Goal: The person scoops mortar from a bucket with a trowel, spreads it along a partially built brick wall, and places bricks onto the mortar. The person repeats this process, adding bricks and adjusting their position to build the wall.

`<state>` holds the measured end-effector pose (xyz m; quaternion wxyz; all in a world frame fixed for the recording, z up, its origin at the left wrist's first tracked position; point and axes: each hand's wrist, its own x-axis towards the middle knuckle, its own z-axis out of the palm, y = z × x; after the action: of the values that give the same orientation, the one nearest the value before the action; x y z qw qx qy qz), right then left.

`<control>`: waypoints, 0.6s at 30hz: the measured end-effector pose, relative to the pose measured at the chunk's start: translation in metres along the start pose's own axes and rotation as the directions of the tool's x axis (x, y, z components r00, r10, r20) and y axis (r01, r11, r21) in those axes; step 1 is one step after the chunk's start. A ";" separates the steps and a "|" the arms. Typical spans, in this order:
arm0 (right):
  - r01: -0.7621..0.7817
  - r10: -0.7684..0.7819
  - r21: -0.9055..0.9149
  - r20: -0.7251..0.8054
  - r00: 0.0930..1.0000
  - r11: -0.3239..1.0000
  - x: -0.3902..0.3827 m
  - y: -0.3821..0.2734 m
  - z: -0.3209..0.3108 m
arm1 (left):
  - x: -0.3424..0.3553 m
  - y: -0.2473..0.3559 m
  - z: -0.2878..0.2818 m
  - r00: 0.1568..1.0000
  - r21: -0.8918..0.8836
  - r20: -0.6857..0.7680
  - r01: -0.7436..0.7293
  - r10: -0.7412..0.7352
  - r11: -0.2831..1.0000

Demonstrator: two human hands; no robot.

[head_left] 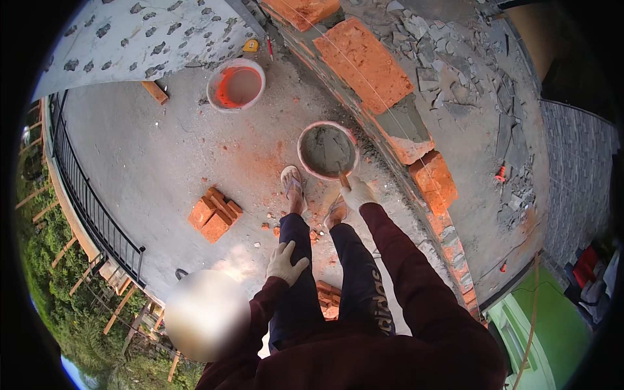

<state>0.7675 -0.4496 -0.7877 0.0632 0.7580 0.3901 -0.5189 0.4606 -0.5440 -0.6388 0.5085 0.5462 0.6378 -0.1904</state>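
Note:
My gloved right hand [357, 194] grips a wooden-handled tool [344, 179], probably a trowel, at the near rim of a round bucket of grey mortar [320, 148]; the tool's head is hidden. My gloved left hand [286, 263] rests by my left thigh, fingers apart and holding nothing. Just right of the bucket runs a low brick wall course [364, 65] with a taut string along it and grey mortar [406, 114] between bricks. A second bucket [237, 86], red inside with greyish contents, stands farther up. A small brick stack [214, 214] lies to the left of my feet.
A yellow tape measure [251, 45] lies at the top. A black railing [84, 182] bounds the left side, with greenery beyond. Broken grey rubble [448, 78] lies right of the wall, near an orange-handled tool [500, 174]. More bricks [328, 296] lie between my legs.

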 end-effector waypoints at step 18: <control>0.223 -0.183 0.035 -0.459 0.870 0.974 -0.075 0.009 0.015 | 0.082 0.102 -0.083 0.682 0.157 -0.348 -0.634 0.644 0.757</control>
<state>0.7505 -0.5032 -0.7350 -0.1171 0.8148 0.4486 -0.3482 0.5239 -0.4026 -0.6428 0.4026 0.7660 0.4909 0.1011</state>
